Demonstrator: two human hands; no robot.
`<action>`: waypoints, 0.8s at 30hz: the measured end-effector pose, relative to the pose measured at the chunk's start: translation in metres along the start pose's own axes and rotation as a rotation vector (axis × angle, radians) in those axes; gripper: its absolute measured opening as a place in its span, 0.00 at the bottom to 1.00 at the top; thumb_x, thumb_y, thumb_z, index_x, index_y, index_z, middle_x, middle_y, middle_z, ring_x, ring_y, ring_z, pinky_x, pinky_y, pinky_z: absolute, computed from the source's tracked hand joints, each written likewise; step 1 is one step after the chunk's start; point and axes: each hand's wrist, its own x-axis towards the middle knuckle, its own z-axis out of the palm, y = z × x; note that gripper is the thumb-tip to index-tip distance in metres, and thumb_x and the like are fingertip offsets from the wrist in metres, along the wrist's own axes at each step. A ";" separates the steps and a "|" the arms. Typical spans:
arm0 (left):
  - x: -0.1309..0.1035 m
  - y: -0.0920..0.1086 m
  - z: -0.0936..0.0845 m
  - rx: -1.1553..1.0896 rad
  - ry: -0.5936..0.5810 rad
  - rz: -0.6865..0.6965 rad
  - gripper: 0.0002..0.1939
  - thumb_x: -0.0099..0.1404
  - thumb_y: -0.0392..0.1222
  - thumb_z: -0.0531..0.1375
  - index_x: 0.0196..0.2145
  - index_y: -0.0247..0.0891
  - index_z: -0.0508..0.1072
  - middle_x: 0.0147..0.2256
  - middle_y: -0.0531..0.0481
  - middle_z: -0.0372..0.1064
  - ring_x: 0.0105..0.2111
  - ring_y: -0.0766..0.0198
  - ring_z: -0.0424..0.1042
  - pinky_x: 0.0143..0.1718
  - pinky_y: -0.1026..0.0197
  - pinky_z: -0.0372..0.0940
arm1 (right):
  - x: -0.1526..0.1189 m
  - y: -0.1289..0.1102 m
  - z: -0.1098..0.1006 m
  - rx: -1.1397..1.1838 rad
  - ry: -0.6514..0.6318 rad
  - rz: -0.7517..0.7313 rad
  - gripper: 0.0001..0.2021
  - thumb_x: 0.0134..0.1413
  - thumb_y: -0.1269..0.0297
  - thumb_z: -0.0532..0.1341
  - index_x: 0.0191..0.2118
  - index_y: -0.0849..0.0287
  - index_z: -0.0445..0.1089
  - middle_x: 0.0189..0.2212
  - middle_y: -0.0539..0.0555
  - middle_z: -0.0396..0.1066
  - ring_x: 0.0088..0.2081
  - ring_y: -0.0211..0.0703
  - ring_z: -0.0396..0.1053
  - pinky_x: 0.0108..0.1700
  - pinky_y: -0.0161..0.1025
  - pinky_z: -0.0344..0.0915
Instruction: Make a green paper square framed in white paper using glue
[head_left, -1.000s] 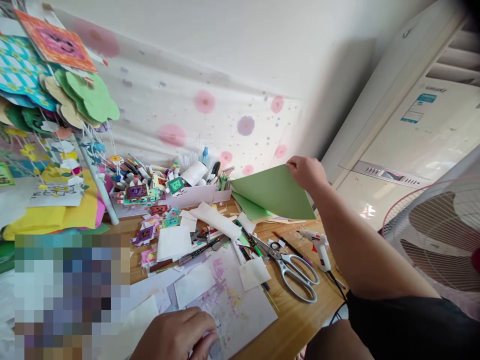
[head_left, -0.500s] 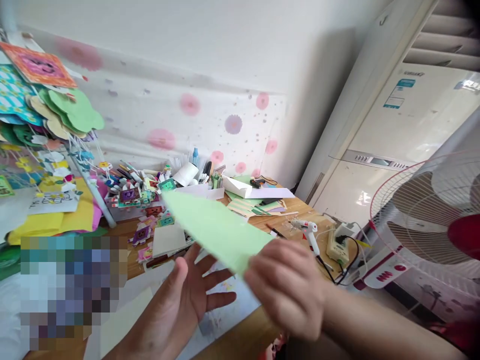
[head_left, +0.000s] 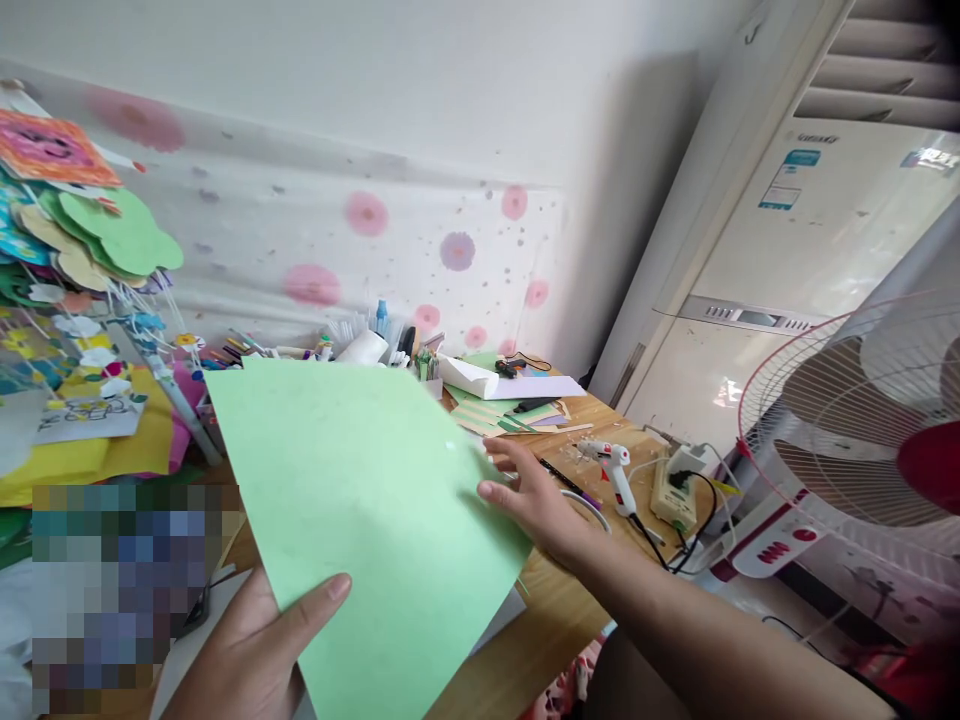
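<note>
A large light green sheet of paper (head_left: 360, 500) is held up over the wooden table, its broad face towards me. My left hand (head_left: 262, 640) grips its lower left edge, with the thumb on the front and the other fingers hidden behind. Beside the sheet's right edge is my right hand (head_left: 525, 495), its fingers apart and nothing held in it. A white glue gun (head_left: 616, 475) lies on the table to the right of that hand.
Paper scraps (head_left: 517, 415) and a white roll (head_left: 469, 377) lie at the back of the table (head_left: 562, 600). A power strip (head_left: 675, 490) and a fan (head_left: 862, 430) stand at the right. Paper crafts (head_left: 120, 225) hang at the left.
The green sheet has turned to face me and moved lower left. My left hand, open before, has taken hold of it. My right hand has let go and opened.
</note>
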 end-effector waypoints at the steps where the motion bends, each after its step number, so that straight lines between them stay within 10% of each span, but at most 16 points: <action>1: 0.002 0.002 -0.001 0.009 -0.023 0.011 0.45 0.46 0.46 0.71 0.61 0.49 0.60 0.51 0.48 0.74 0.50 0.43 0.71 0.41 0.52 0.75 | 0.003 0.005 0.000 0.130 -0.044 0.146 0.29 0.47 0.47 0.65 0.52 0.56 0.66 0.51 0.61 0.68 0.49 0.53 0.69 0.47 0.50 0.68; 5: 0.009 0.011 0.006 0.041 -0.046 0.100 0.44 0.47 0.44 0.72 0.60 0.52 0.60 0.55 0.51 0.70 0.52 0.46 0.70 0.42 0.55 0.74 | 0.005 0.015 0.002 0.465 -0.160 0.401 0.26 0.41 0.51 0.69 0.46 0.59 0.69 0.39 0.56 0.75 0.37 0.48 0.73 0.41 0.45 0.69; 15: 0.029 -0.003 0.000 -0.075 -0.012 -0.104 0.44 0.52 0.44 0.69 0.63 0.55 0.55 0.51 0.51 0.73 0.48 0.51 0.73 0.35 0.61 0.74 | 0.022 0.014 -0.002 0.390 0.085 0.366 0.17 0.38 0.53 0.70 0.32 0.59 0.72 0.27 0.50 0.74 0.26 0.43 0.71 0.30 0.39 0.68; 24: 0.028 -0.022 -0.006 0.272 -0.165 -0.131 0.30 0.47 0.62 0.67 0.43 0.41 0.74 0.37 0.44 0.79 0.32 0.54 0.77 0.33 0.58 0.70 | 0.151 0.029 -0.158 0.017 0.539 0.419 0.16 0.62 0.60 0.58 0.52 0.61 0.65 0.48 0.57 0.68 0.44 0.45 0.70 0.44 0.47 0.70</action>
